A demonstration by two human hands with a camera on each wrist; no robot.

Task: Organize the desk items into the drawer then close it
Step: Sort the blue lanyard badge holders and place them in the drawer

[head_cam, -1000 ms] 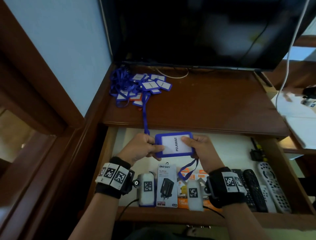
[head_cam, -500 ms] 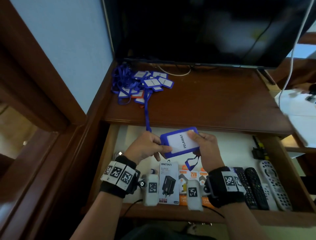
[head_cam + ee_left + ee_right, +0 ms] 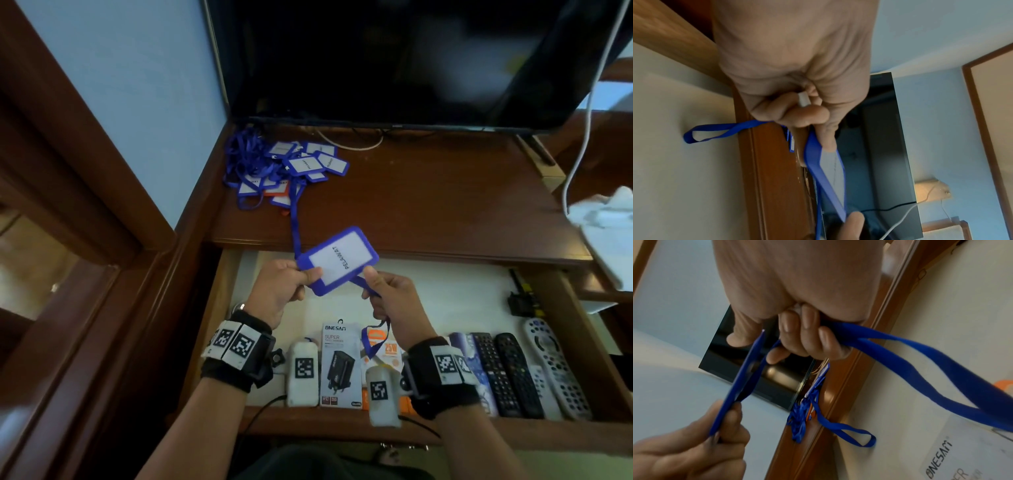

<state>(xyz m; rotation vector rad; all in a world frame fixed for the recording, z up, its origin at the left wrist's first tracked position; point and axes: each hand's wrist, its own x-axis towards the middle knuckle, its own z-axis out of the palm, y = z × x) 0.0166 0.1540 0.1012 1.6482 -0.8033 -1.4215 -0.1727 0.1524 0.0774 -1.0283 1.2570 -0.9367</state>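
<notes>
Both hands hold one blue badge holder [image 3: 337, 259] marked PELAWAT above the open drawer [image 3: 445, 298]. My left hand [image 3: 286, 286] pinches its left corner [image 3: 813, 154]. My right hand [image 3: 387, 294] pinches its lower right edge [image 3: 740, 382], and the blue lanyard [image 3: 920, 363] runs through its curled fingers. A loop of that lanyard [image 3: 375, 337] hangs below the right hand, and another strand [image 3: 294, 226] runs back to a pile of blue badge holders [image 3: 284, 168] at the desk's back left.
In the drawer's front lie a ONESAM charger box [image 3: 340, 366], an orange box [image 3: 388, 349], several remote controls [image 3: 520, 370] at the right and a small black device [image 3: 522, 301]. A dark monitor [image 3: 394, 58] stands at the desk's back. A white cable [image 3: 582, 144] hangs at right.
The badge holder has risen and tilted, its right end now higher. My right hand has slid from the holder's right edge down to its lower corner and the lanyard.
</notes>
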